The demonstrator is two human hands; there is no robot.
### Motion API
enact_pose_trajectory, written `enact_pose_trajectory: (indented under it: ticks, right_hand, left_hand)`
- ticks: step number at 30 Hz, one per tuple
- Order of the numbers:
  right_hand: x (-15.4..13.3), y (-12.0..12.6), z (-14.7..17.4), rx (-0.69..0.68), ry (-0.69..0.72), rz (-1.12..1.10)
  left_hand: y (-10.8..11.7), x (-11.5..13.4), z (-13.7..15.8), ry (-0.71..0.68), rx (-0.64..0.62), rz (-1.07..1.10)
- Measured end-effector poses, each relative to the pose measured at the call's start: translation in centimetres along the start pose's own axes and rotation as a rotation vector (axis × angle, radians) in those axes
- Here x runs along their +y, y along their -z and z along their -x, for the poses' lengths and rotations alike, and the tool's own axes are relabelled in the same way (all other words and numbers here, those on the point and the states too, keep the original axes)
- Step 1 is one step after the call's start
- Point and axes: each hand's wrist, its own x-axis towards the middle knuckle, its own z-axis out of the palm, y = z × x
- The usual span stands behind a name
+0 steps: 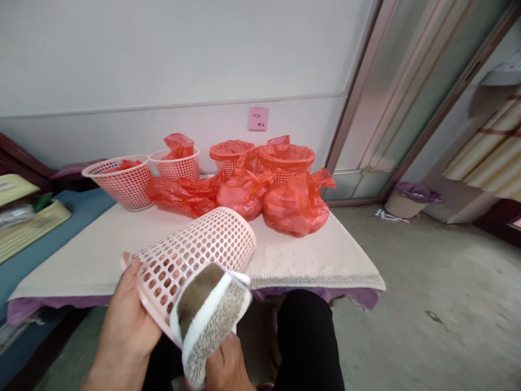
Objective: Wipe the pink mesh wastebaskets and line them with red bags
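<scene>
My left hand (132,309) grips the rim of a pale pink perforated plastic basket (203,233), which lies tilted on its side above the front of the cloth-covered table. Some of the left fingers show through the holes. In my right hand (230,361) is a fluffy grey-and-white cleaning cloth (215,326), closed on at its lower end. The cloth is against or just in front of the basket's near side; I cannot tell whether it presses on it. Part of the right hand is hidden below the cloth.
Behind stand more pink baskets (132,187), several with red plastic bags. Knotted red bags (299,209) sit on the white table cover (317,260). A pink note (258,119) is stuck on the wall. Yellow trays (36,225) lie left; a lined bin (402,203) stands right.
</scene>
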Motion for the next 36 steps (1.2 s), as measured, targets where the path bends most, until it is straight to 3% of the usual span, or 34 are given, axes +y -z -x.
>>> enact_pose_trajectory:
  ticks: [2, 5, 8, 12, 14, 17, 19, 23, 26, 29, 32, 34, 36]
  right_hand:
    - [0.2, 0.3, -0.7, -0.009, 0.025, -0.031]
    - [0.3, 1.4, -3.3, 0.106, 0.038, -0.173]
    - [0.3, 3.2, -6.6, 0.164, 0.006, -0.339]
    - [0.3, 5.1, -9.3, 0.149, -0.150, -0.504]
    - [0.0, 5.5, -9.7, 0.158, -0.219, -0.545]
    - [-0.3, 5.1, -9.6, 0.094, -0.188, -0.624]
    - [0.0, 4.4, -9.4, 0.065, -0.106, -0.646]
    - [3.6, 3.0, -8.9, 0.166, -0.022, -0.423]
    - [8.2, 3.0, -8.8, 0.318, -0.188, -0.183]
    - [11.4, 3.6, -9.0, 0.457, -0.347, -0.037]
    - [10.1, 3.5, -8.5, 0.454, -0.318, -0.024]
    - [7.0, 2.9, -7.6, 0.324, -0.216, -0.130]
    - [3.4, 2.1, -6.3, 0.084, -0.117, -0.365]
  left_hand:
    - [-0.4, -0.4, 0.5, -0.036, -0.031, -0.055]
    - [0.3, -1.6, 1.0, -0.097, -0.099, -0.165]
    - [3.8, -3.9, 1.0, -0.072, -0.289, -0.341]
    - [9.0, -7.6, 0.9, -0.101, -0.568, -0.952]
    - [10.2, -9.0, 0.6, -0.191, -0.612, -1.091]
    - [10.6, -9.9, 0.0, -0.294, -0.615, -1.092]
    - [10.7, -9.4, -0.3, -0.315, -0.531, -1.080]
    - [10.4, -7.2, 0.2, -0.270, -0.144, -0.874]
    - [9.2, -5.3, 1.4, -0.168, 0.054, -0.561]
    - [7.2, -3.7, 2.2, -0.154, 0.183, -0.356]
    - [4.9, -2.6, 2.3, -0.141, 0.215, -0.192]
    - [3.6, -2.1, 1.9, -0.123, 0.202, -0.103]
    - [2.7, -1.5, 1.4, -0.125, 0.170, -0.055]
